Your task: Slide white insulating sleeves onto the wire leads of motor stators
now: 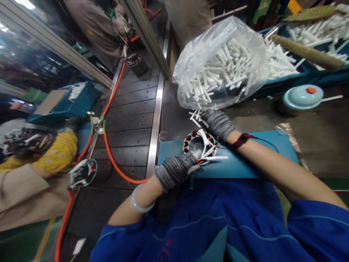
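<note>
A ring-shaped motor stator (186, 142) with black, orange and white windings lies on a blue board (240, 163) in front of me. My left hand (176, 171), in a grey striped glove, is closed at the stator's near side, thumb and fingers pinching its lead wires. White sleeves (216, 158) stick out from the ring to the right. Beyond the stator, my right hand (218, 123), also gloved, has its fingers bent together over a few loose white sleeves (194, 119). One white sleeve shows at its fingertips; the fingers partly hide it.
A clear bag (191, 54) of white sleeves lies ahead, beside blue bins (289, 78). A lidded light-blue container (302, 96) stands right. Left runs a slatted conveyor (136, 109) with an orange cable (109, 145) and another stator (83, 173). A co-worker's yellow sleeve (64, 147) is beyond.
</note>
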Tool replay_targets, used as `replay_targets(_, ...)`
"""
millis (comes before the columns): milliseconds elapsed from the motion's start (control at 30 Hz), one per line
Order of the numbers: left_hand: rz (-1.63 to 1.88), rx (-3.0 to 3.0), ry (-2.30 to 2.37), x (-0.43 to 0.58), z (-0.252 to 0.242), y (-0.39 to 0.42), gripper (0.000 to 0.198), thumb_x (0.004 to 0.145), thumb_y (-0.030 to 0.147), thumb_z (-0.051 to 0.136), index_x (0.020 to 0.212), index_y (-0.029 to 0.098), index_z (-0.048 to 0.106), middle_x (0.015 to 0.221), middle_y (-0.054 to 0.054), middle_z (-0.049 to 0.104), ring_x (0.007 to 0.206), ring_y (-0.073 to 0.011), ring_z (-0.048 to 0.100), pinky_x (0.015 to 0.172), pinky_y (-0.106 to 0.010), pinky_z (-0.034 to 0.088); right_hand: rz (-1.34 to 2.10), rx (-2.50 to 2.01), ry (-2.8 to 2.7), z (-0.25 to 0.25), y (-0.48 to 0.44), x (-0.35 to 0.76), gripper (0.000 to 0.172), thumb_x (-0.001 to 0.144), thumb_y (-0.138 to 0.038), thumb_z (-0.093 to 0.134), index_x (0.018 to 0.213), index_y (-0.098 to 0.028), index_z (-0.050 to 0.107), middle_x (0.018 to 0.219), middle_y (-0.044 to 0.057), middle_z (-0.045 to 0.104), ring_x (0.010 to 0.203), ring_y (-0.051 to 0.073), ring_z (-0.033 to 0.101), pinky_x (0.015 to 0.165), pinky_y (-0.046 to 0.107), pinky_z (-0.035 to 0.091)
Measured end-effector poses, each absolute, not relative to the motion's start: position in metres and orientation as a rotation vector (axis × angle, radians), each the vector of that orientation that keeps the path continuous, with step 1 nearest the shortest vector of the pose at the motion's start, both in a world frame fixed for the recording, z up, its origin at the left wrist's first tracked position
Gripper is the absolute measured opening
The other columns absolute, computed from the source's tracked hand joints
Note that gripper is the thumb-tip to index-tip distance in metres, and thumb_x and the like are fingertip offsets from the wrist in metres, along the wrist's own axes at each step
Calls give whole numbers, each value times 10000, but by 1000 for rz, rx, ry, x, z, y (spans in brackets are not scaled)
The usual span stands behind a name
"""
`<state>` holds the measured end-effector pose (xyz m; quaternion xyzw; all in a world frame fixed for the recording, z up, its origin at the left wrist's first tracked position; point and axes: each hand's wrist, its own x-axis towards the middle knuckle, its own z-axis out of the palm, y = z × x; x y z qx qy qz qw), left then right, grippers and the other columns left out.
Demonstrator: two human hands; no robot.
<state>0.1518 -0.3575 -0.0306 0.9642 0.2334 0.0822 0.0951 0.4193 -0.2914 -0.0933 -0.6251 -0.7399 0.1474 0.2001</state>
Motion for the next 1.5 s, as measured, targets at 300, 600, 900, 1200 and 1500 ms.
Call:
replay_targets(300,177,2891,725,150,-37,-361,473,1056,452,394,1411,190,565,1257,-110,724,1055,-226,740,880,-309,618,580,-1562,-1432,-38,-431,440,198,883,-356,657,1039,-245,708,1015,62,745,893,243,705,801,397,581)
replay_targets(600,-44,2846,790,148,-39,-363,494,1035,383,483,1500,217,481,1364,-97,667,1209,-221,670,996,-316,582,185,-1386,-1891,-33,-433,430,200,975,-240,580,1096,-227,738,985,50,743,864,186,694,779,310,547)
replay_targets(900,6,2492,596,151,-22,-333,498,1042,409,448,1465,157,519,1417,-116,618,1271,-229,630,1081,-373,529,528,-1202,-2188,-39,-393,445,374,1043,-425,455,1170,-210,734,978,77,736,880,194,656,824,335,501)
replay_targets(1200,133,2478,553,153,-9,-322,497,1014,376,532,1471,181,510,1359,-86,672,1229,-225,658,1088,-336,515,1086,-1141,-1714,-60,-402,448,343,959,-463,603,1206,-243,692,1094,51,734,994,207,688,900,351,539)
replay_targets(1500,97,2596,480,152,-19,-340,441,1054,301,414,1489,257,472,1438,-77,612,1233,-205,655,1033,-343,559,966,-1359,-1781,-49,-405,443,492,972,-603,505,796,-189,703,700,27,642,645,151,569,624,286,460)
